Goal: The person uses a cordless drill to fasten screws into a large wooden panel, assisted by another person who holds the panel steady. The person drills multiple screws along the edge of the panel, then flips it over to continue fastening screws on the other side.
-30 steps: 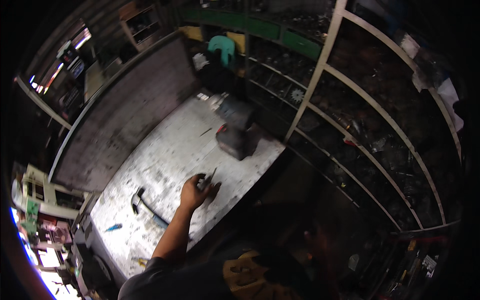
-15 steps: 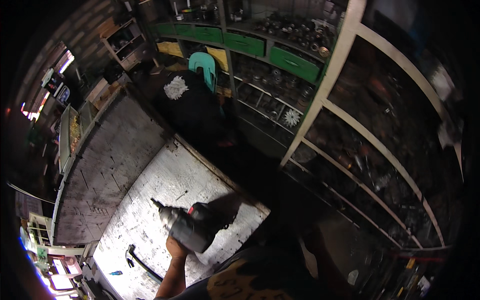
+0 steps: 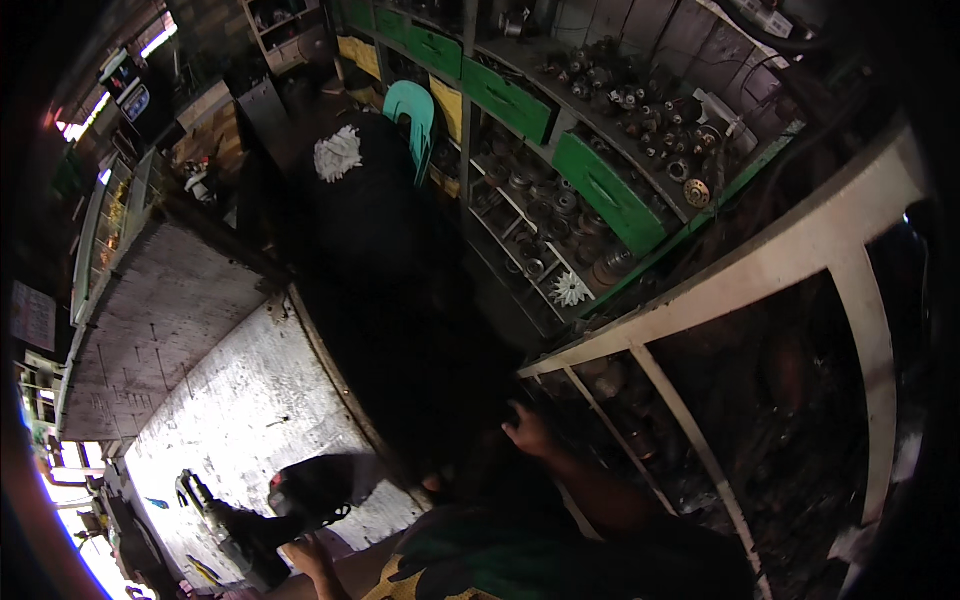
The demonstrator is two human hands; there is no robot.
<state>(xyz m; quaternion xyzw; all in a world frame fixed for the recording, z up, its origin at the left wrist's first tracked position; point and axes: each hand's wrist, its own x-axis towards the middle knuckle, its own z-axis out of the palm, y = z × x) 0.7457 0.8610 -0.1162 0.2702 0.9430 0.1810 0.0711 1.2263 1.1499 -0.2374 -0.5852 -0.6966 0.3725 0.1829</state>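
At the lower left, my left hand (image 3: 308, 556) is closed on a dark cordless drill (image 3: 250, 548), low over the pale worktop (image 3: 250, 400). Shadow blurs the drill's outline. Just beyond it shows what looks like a hammer head (image 3: 190, 488), its handle hidden behind the drill. A dark shape with a red end (image 3: 276, 483) is beside the drill; whether it is part of the tool I cannot tell. My right hand (image 3: 530, 432) hangs past the worktop's right edge, its fingers loosely apart and nothing seen in them.
A small blue item (image 3: 156, 503) and a yellow-handled tool (image 3: 205, 570) lie on the worktop. A pale metal frame (image 3: 690, 310) stands close on my right. Behind are shelves of metal parts, green drawers (image 3: 610, 195), a teal chair (image 3: 412, 110) and a white crumpled bundle (image 3: 338, 154).
The drill and my left hand have moved lower left, over the hammer. My right hand has come into plain sight beside the frame. The view has swung, with the frame now nearer.
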